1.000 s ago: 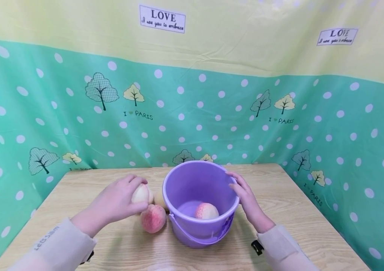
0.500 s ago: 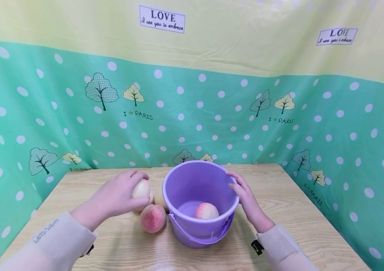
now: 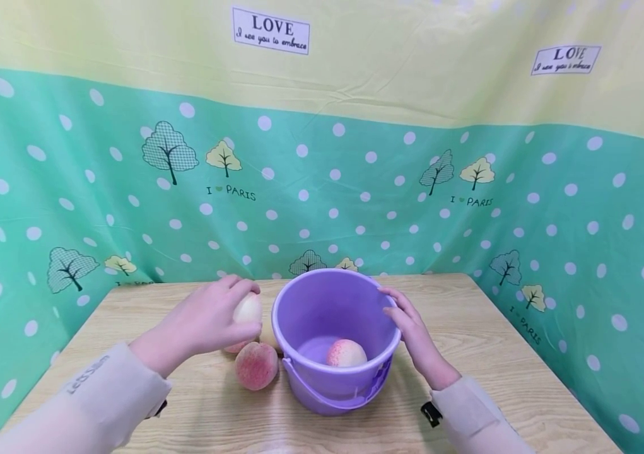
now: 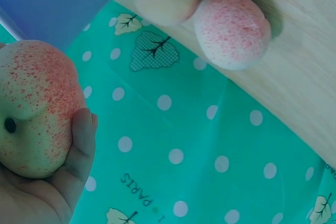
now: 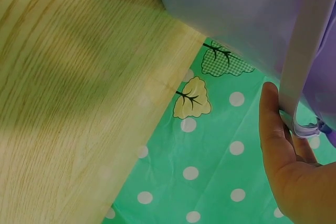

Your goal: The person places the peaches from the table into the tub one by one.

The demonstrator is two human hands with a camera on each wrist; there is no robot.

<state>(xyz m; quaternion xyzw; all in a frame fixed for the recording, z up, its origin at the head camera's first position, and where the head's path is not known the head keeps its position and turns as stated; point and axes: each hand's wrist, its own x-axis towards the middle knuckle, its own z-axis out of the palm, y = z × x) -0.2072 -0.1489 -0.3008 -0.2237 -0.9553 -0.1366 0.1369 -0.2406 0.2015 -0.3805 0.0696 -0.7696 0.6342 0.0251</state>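
Note:
My left hand [image 3: 202, 320] grips a pale peach [image 3: 248, 310] just left of the purple bucket [image 3: 322, 403]; in the left wrist view that peach [image 4: 39, 103] shows red speckles and a dark pit at its end. Inside the bucket lies one pink-and-white peach [image 3: 347, 353]. My right hand [image 3: 419, 337] holds the bucket's right rim, fingers over the edge and thumb side hidden. A redder peach [image 3: 256, 366] rests on the table beside the bucket, with others partly hidden behind it and under my left hand.
The wooden table [image 3: 503, 384] runs back to a green dotted curtain [image 3: 310, 189] on three sides. The bucket's handle [image 3: 322, 400] hangs down at the front. In the left wrist view three peaches [image 4: 232, 31] sit close together by the bucket.
My left hand has lifted the pale peach slightly and moved it right, towards the bucket. My right hand and the bucket have stayed put.

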